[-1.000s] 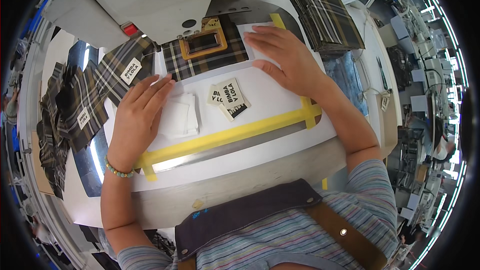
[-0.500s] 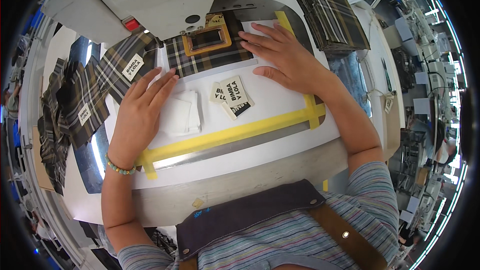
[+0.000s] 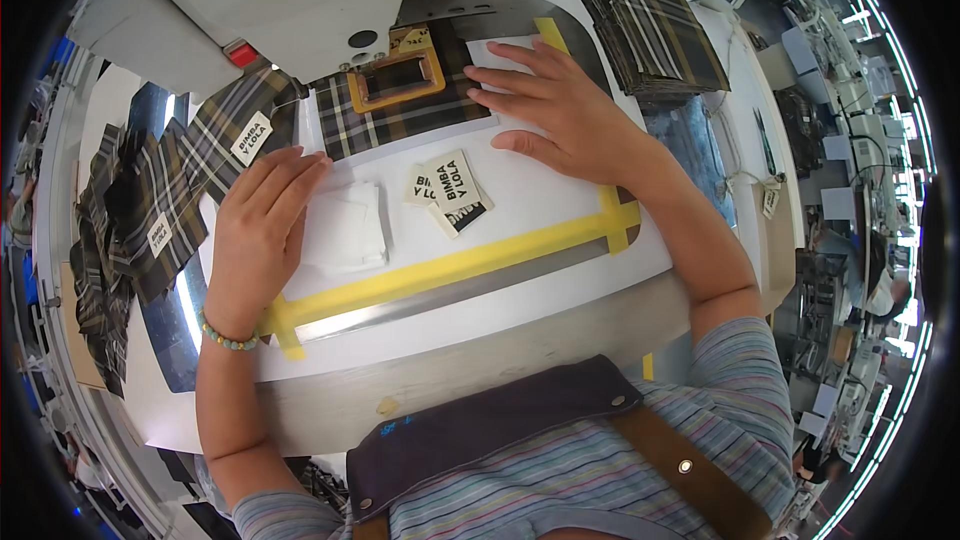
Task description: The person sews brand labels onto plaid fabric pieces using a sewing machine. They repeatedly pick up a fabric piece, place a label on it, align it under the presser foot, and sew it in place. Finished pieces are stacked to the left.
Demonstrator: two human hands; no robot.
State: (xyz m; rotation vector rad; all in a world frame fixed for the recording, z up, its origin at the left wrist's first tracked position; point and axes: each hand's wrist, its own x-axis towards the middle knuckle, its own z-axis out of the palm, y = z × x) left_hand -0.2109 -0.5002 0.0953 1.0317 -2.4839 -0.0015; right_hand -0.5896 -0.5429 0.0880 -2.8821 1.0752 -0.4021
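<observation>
A plaid fabric piece [image 3: 340,125] lies flat under the sewing machine head [image 3: 290,0], with a yellow-rimmed rectangular clamp frame [image 3: 437,80] resting on it. My right hand [image 3: 575,125] is open at the right end of this piece, fingers spread and fingertips at its edge. Stretched out close together, the fingers of my left hand [image 3: 265,220] hover or rest by the piece's lower left corner; contact is unclear. Neither hand grips anything. Beside my left hand sits a stack of white squares [image 3: 345,228]. Several cream printed labels [image 3: 452,185] overlap between my hands.
Plaid pieces with labels [image 3: 150,230] spill over the table's left side. At the back right stands a tall stack of folded plaid pieces [image 3: 660,30]. Yellow tape [image 3: 450,265] borders the white work surface in front. Small scissors [image 3: 765,140] lie at far right.
My left fingertips have drawn back slightly toward me, away from the plaid piece's corner. The right hand holds nearly the same place and pose. The whole view has shifted a little.
</observation>
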